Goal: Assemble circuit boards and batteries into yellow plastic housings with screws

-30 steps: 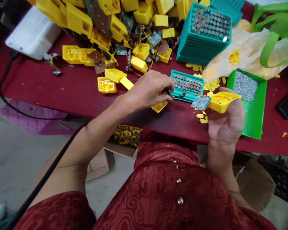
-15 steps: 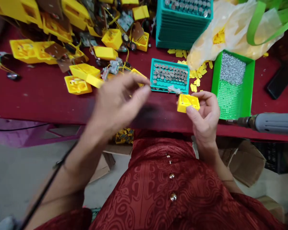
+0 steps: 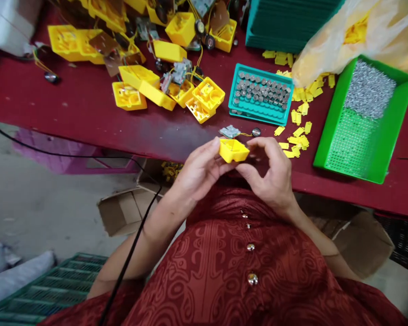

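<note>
A small open yellow plastic casing [image 3: 233, 151] is pinched between the thumb and fingers of my left hand [image 3: 204, 170], just over the table's front edge. Close against its right end is my right hand [image 3: 274, 174], with thumb and forefinger apart around the corner; I cannot tell whether they touch it. Behind the casing a small grey circuit piece [image 3: 230, 131] hangs on thin yellow wires, with a round black speaker-like part [image 3: 256, 131] to its right. Further back, a teal tray [image 3: 258, 115] carries rows of button cells [image 3: 263, 88].
Wired yellow casings [image 3: 170, 50] are heaped at the back left. Small yellow tabs [image 3: 299, 140] lie scattered right of the teal tray. A green basket [image 3: 321, 140] holds silvery screws [image 3: 370, 88]. Behind are stacked teal trays [image 3: 285, 27] and a plastic bag [image 3: 313, 54]. A black cable [image 3: 146, 213] crosses my left forearm.
My left hand has come right and taken hold of the yellow casing, which my right hand held before. The casing has moved left. The view has shifted, and the electric screwdriver has left it.
</note>
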The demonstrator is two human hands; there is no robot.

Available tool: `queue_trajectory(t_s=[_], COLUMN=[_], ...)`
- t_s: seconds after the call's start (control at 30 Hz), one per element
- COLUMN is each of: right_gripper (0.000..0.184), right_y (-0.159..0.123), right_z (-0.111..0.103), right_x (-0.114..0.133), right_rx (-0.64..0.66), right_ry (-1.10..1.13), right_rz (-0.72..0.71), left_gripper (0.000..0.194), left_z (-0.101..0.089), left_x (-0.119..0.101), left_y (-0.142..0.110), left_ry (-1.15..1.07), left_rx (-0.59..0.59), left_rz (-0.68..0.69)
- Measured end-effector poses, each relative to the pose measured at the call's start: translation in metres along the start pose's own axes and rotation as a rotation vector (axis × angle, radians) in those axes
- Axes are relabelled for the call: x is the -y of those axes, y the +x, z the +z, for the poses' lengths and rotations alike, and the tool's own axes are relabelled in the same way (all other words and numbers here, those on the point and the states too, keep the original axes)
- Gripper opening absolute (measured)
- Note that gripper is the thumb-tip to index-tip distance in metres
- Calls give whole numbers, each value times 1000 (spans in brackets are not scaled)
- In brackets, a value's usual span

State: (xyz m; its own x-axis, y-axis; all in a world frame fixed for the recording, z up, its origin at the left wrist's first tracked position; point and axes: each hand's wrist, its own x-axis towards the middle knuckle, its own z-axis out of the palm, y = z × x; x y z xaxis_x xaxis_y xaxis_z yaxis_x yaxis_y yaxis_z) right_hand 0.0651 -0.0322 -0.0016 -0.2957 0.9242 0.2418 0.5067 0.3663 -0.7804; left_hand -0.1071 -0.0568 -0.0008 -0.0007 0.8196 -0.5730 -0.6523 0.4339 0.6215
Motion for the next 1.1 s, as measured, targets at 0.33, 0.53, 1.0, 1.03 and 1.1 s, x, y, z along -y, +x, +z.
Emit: queue_trajectory(t_s=[0.33,0.53,1.0,1.03,1.1], right_gripper=[27,24,23,23,21], right_y=[23,33,30,28,27], right_z=[-6,5,-14,-13,-12], right_x=[-48,-49,-51,-52,-52], right_rx=[35,110,69,75,91], right_ry=[-368,-324,-405,-421,-438], right_rz=[-86,-112,-20,-27,-38], left_gripper=[35,21,14,14,17], left_z=[-10,-4,6,6,6], left_x=[-37,-46,-54,-55,-54], left_y=[12,10,20,20,20], left_ry=[159,199,542,521,445], left_rx=[-129,-86,19,23,32], left_rz=[-19,8,156,140,111])
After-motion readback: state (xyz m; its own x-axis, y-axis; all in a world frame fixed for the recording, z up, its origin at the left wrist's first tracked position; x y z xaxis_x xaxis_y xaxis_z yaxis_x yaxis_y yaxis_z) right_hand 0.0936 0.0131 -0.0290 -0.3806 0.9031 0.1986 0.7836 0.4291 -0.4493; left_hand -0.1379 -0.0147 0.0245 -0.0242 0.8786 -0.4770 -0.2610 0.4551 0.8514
